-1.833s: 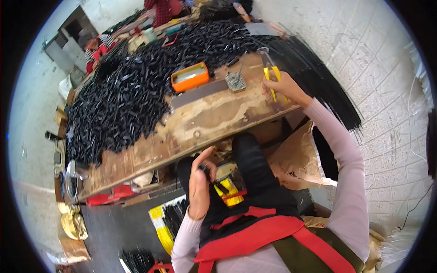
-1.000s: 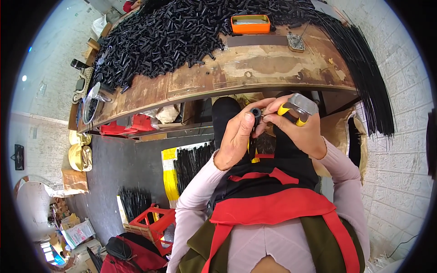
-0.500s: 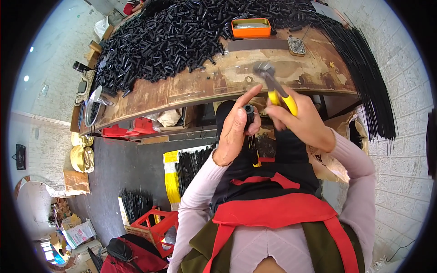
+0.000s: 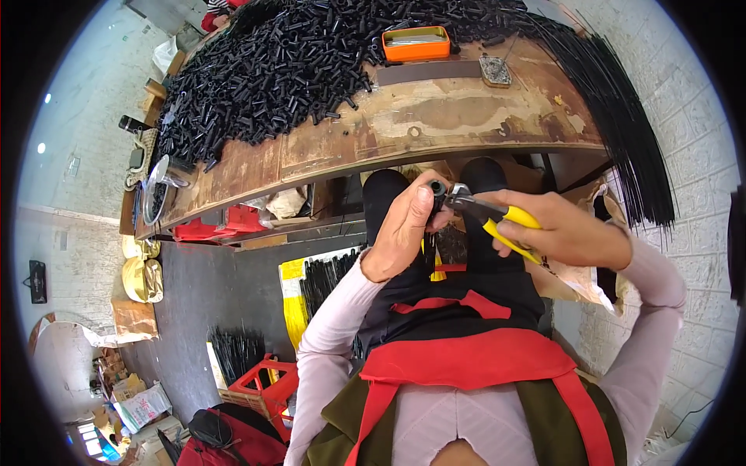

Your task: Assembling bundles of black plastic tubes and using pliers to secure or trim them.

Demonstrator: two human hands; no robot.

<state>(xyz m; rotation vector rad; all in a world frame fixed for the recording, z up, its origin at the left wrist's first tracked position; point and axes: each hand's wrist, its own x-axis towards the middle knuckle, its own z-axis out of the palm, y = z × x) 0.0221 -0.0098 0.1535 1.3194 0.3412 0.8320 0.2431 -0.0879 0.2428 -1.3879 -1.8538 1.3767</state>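
Yellow-handled pliers in the right hand point at a black tube in the left hand, fingers closed around each.

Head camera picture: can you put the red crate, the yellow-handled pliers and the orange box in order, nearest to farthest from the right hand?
From the right hand:
1. Yellow-handled pliers: gripped in that hand.
2. Orange box: ahead and to its left, on the wooden table.
3. Red crate: farthest, low down on the person's left.
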